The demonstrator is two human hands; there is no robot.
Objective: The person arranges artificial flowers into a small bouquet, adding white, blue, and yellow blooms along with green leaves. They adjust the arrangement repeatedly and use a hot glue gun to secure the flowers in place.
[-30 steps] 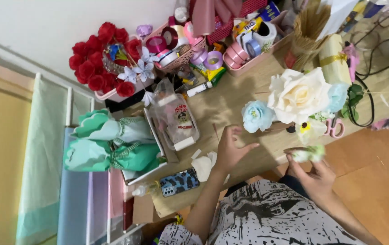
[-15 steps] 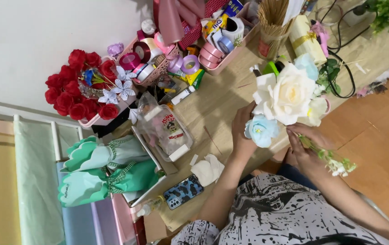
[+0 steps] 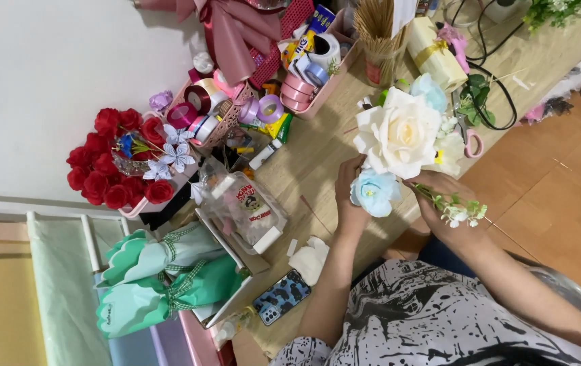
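Lifted off the cluttered table [image 3: 304, 156], bouquet [image 3: 399, 135] sits gripped in both hands.

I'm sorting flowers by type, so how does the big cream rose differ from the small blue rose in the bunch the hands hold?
The cream rose is far larger than the blue rose. The cream rose is ivory with a yellowish heart; the blue rose is pale blue. The blue rose sits by the left hand, the cream rose farther out. Both are open, layered blooms.
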